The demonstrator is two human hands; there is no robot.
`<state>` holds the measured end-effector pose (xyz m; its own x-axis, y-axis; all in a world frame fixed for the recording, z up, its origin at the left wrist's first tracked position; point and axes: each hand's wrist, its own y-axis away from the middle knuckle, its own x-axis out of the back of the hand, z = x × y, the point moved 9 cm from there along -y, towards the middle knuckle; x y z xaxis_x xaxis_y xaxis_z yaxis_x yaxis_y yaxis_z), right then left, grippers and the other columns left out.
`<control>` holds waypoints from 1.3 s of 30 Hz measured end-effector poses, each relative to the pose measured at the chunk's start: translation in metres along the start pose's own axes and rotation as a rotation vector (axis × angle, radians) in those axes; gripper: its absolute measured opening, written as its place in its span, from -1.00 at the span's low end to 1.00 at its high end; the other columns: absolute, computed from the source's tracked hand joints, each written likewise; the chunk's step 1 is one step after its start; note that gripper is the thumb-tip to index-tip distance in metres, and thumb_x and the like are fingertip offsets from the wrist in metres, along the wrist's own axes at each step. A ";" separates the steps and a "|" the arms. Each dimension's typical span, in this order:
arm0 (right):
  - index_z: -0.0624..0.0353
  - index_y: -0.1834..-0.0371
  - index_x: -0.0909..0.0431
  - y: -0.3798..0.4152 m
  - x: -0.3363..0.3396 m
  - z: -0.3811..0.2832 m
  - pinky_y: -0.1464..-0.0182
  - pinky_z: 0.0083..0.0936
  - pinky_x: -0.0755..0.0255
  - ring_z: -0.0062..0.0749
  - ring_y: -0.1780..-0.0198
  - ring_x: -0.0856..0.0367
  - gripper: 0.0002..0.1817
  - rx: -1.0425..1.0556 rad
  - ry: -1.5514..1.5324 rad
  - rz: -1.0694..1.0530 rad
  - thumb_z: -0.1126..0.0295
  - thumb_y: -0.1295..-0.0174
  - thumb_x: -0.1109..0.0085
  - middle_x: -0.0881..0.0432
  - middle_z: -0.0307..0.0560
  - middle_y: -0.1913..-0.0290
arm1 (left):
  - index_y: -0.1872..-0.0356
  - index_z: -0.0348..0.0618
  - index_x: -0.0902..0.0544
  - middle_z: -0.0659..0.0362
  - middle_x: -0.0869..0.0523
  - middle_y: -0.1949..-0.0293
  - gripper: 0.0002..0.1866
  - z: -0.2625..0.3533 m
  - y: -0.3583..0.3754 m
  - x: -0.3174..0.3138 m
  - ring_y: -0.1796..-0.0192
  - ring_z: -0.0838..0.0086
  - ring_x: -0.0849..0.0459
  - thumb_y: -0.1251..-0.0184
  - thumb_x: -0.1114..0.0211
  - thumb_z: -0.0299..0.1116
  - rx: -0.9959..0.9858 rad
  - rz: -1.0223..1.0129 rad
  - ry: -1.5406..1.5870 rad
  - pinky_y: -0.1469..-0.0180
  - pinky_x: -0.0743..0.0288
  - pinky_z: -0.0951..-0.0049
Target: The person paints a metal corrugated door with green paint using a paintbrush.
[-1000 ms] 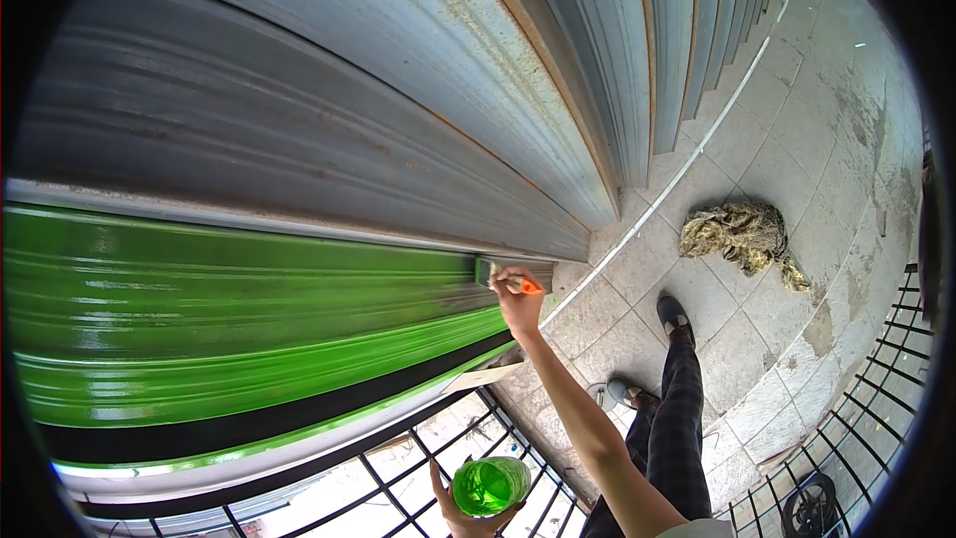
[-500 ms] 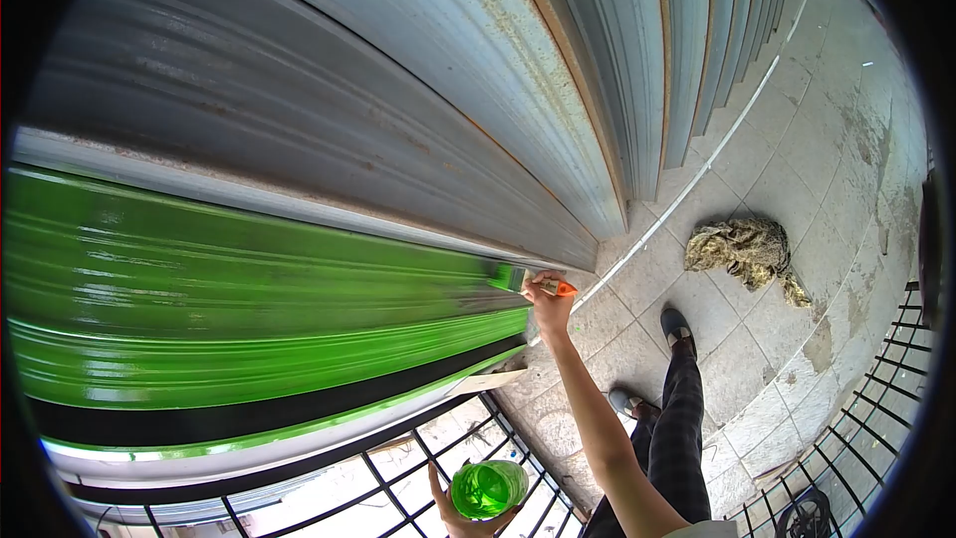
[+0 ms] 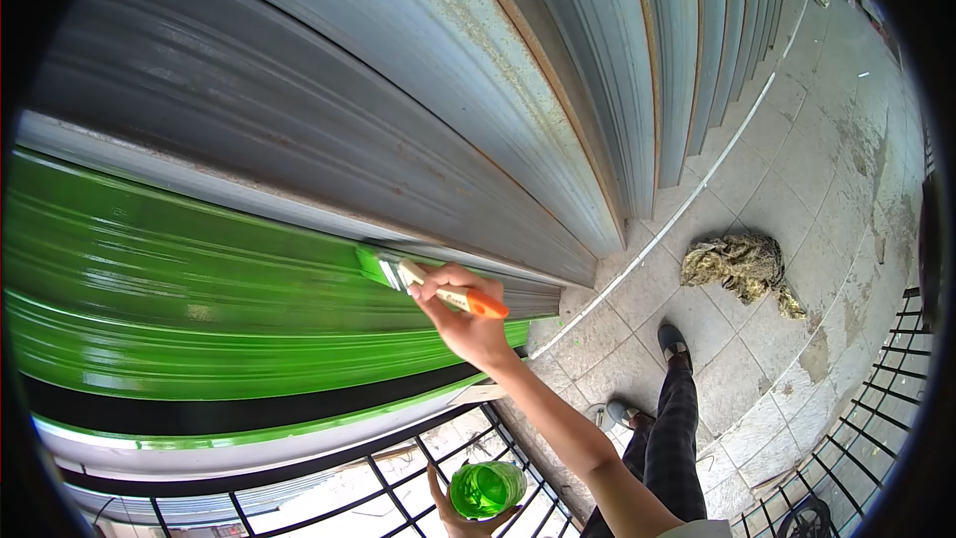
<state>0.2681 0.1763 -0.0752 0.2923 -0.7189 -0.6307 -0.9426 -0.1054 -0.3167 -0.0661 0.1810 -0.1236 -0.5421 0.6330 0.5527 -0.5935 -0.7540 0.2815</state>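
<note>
My right hand [image 3: 464, 309] is closed around the wooden handle of a paintbrush [image 3: 453, 296] with an orange end. The green-coated bristles touch the upper part of a glossy green metal panel [image 3: 199, 279], close to its grey edge. At the bottom of the view, my left hand [image 3: 453, 516] holds a clear plastic cup [image 3: 488, 490] of green paint, its fingers wrapped round the side. Toward its lower right end, the panel shows a greyer patch. Above it runs an unpainted grey metal panel [image 3: 299, 130].
Several ridged grey panels [image 3: 657, 60] curve away to the upper right. A crumpled, stained cloth [image 3: 737, 264] lies on the tiled floor [image 3: 797, 159]. Black metal bars [image 3: 378, 478] stand below the green panel, and a black grille [image 3: 876, 389] at the right. My shoes [image 3: 673, 341] are on the tiles.
My right hand has moved left and slightly up along the green panel with the paintbrush. The left hand and the cup have stayed nearly in place.
</note>
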 end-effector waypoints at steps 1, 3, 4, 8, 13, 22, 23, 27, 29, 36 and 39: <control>0.20 0.45 -0.53 0.003 0.010 0.015 0.29 -0.65 -0.51 -0.55 0.32 -0.65 -0.87 -0.004 -0.012 0.016 0.58 -0.09 -0.33 -0.67 -0.18 0.39 | -0.44 -0.01 0.32 -0.07 -0.47 -0.11 0.50 0.000 0.000 -0.001 -0.07 0.23 -0.59 0.52 -0.69 -0.49 0.004 0.001 0.001 -0.12 -0.57 0.16; 0.18 0.45 -0.52 0.021 0.040 0.061 0.28 -0.68 -0.49 -0.62 0.33 -0.62 -0.86 -0.187 -0.019 0.065 0.55 -0.10 -0.35 -0.63 -0.25 0.44 | -0.44 0.00 0.32 -0.06 -0.46 -0.11 0.50 0.000 -0.002 -0.004 -0.07 0.23 -0.59 0.52 -0.69 -0.51 -0.008 -0.001 -0.015 -0.13 -0.57 0.16; 0.18 0.46 -0.52 0.033 0.055 0.080 0.27 -0.69 -0.48 -0.63 0.32 -0.61 -0.85 -0.228 -0.050 0.109 0.55 -0.10 -0.35 -0.62 -0.26 0.44 | -0.45 0.00 0.33 -0.06 -0.46 -0.11 0.50 -0.003 -0.001 -0.004 -0.07 0.23 -0.59 0.52 -0.68 -0.52 -0.020 -0.001 -0.034 -0.13 -0.57 0.16; 0.21 0.43 -0.56 0.083 0.122 0.155 0.25 -0.71 -0.49 -0.63 0.33 -0.64 -0.89 -0.326 0.068 0.218 0.60 -0.09 -0.32 -0.66 -0.22 0.43 | -0.45 0.04 0.30 -0.07 -0.42 -0.18 0.45 -0.021 0.006 -0.008 -0.14 0.19 -0.53 0.45 -0.67 -0.52 -0.015 -0.033 0.024 -0.17 -0.53 0.07; 0.16 0.44 -0.57 0.092 0.150 0.180 0.34 -0.70 -0.47 -0.63 0.39 -0.65 -0.89 -0.293 0.330 0.250 0.63 -0.04 -0.28 -0.67 -0.23 0.48 | -0.46 0.06 0.28 -0.08 -0.40 -0.21 0.43 -0.023 0.009 -0.013 -0.18 0.16 -0.50 0.41 -0.66 -0.52 0.002 -0.067 0.089 -0.19 -0.50 0.03; 0.18 0.46 -0.59 0.003 0.006 0.002 0.27 -0.63 -0.53 -0.51 0.29 -0.68 -0.91 0.022 -0.030 0.001 0.61 -0.09 -0.29 -0.71 -0.12 0.36 | -0.45 0.05 0.30 -0.05 -0.41 -0.14 0.49 0.000 0.004 -0.012 -0.08 0.23 -0.58 0.53 -0.67 -0.57 0.010 -0.033 -0.053 -0.12 -0.58 0.15; 0.18 0.46 -0.56 0.004 0.004 0.002 0.25 -0.64 -0.51 -0.52 0.29 -0.66 -0.90 0.037 -0.070 -0.015 0.59 -0.10 -0.31 -0.69 -0.12 0.37 | -0.45 0.05 0.30 -0.05 -0.42 -0.14 0.49 0.003 0.003 -0.012 -0.08 0.23 -0.58 0.53 -0.67 -0.57 -0.046 -0.041 -0.098 -0.12 -0.58 0.15; 0.19 0.47 -0.54 0.044 0.066 0.094 0.21 -0.61 -0.53 -0.51 0.29 -0.65 -0.88 -0.164 -0.035 0.121 0.61 -0.09 -0.31 -0.66 -0.19 0.39 | -0.45 0.02 0.28 -0.05 -0.45 -0.11 0.49 -0.013 0.002 -0.011 -0.08 0.23 -0.58 0.53 -0.68 -0.55 0.077 -0.005 0.021 -0.12 -0.58 0.18; 0.21 0.47 -0.54 0.079 0.119 0.151 0.18 -0.60 -0.55 -0.52 0.27 -0.65 -0.87 -0.285 -0.005 0.253 0.65 -0.08 -0.29 -0.65 -0.21 0.39 | -0.46 0.04 0.27 -0.07 -0.41 -0.17 0.45 -0.015 0.001 -0.016 -0.14 0.19 -0.53 0.47 -0.67 -0.53 0.033 -0.042 0.018 -0.15 -0.54 0.10; 0.20 0.47 -0.54 0.156 0.222 0.263 0.23 -0.67 -0.45 -0.67 0.35 -0.55 -0.85 -0.366 0.110 0.501 0.70 -0.04 -0.28 -0.61 -0.29 0.44 | -0.45 -0.01 0.28 -0.05 -0.46 -0.09 0.49 -0.030 0.005 -0.020 -0.09 0.23 -0.57 0.55 -0.69 -0.50 0.003 -0.033 0.054 -0.12 -0.58 0.21; 0.19 0.48 -0.55 0.113 0.170 0.226 0.26 -0.69 -0.43 -0.69 0.34 -0.56 -0.86 -0.284 0.229 0.342 0.66 -0.05 -0.30 -0.62 -0.28 0.47 | -0.47 0.09 0.25 -0.10 -0.34 -0.28 0.39 -0.046 0.011 -0.017 -0.25 0.11 -0.44 0.36 -0.66 -0.46 -0.093 -0.109 -0.064 -0.22 -0.45 -0.05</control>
<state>0.2480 0.1977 -0.3779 -0.0546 -0.8740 -0.4828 -0.9943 0.0032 0.1066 -0.0909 0.1697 -0.1656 -0.4345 0.6953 0.5725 -0.7007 -0.6603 0.2702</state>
